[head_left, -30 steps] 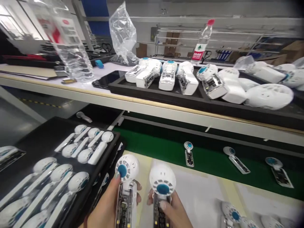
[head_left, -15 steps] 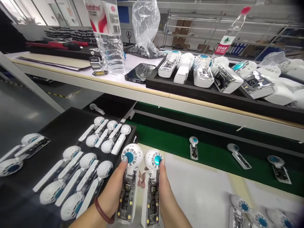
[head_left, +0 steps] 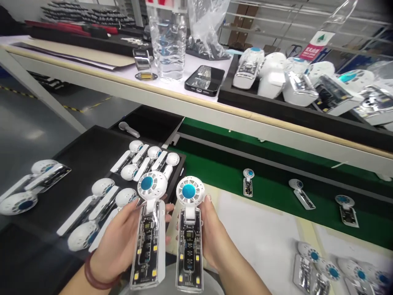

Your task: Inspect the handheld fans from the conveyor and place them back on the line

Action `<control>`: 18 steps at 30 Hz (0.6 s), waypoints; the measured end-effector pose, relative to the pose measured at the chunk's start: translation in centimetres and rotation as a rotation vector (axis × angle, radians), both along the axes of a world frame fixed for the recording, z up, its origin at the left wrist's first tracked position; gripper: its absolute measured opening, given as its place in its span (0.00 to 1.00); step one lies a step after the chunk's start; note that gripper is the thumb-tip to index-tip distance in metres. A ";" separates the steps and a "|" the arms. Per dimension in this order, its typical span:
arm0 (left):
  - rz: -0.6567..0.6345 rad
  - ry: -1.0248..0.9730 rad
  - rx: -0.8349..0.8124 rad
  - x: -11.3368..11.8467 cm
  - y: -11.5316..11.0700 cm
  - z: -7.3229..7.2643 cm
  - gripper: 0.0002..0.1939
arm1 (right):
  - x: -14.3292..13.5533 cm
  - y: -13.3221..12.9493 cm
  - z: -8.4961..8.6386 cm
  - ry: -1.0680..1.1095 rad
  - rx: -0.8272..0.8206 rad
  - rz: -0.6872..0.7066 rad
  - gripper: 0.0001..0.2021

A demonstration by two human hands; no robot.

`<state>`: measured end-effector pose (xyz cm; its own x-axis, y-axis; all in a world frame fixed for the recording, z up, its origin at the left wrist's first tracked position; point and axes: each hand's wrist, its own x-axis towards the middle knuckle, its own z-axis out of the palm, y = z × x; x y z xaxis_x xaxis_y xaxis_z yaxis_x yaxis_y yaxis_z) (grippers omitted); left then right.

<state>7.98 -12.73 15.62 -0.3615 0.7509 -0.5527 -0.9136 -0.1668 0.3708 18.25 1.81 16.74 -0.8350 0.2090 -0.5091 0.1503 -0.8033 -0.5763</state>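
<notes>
Against fingers, seemingly, two devices

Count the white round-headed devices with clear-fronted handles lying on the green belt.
3, spaced along the green belt: the left device, the middle device and the right device. More could be hidden beneath the white-edged shelf.

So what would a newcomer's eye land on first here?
Probably the two white devices with blue centers, one in the left hand and one in the right hand, front and center. Next, the green strip behind them, then the crowded black tray on the shelf, upper right.
</notes>
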 end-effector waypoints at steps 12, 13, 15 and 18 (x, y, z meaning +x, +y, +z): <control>0.131 0.222 -0.045 -4.0 -5.3 1.5 0.21 | -7.3 -4.7 1.1 0.031 -0.104 0.086 0.26; 0.137 0.223 -0.040 -4.3 -5.8 1.4 0.22 | -7.8 -5.3 1.1 0.042 -0.103 0.100 0.26; 0.155 0.222 -0.033 -4.8 -7.0 1.0 0.23 | -8.7 -6.4 1.0 0.067 -0.116 0.140 0.26; 0.167 0.192 -0.045 -5.8 -9.0 0.3 0.24 | -10.2 -8.2 0.4 0.046 -0.118 0.141 0.25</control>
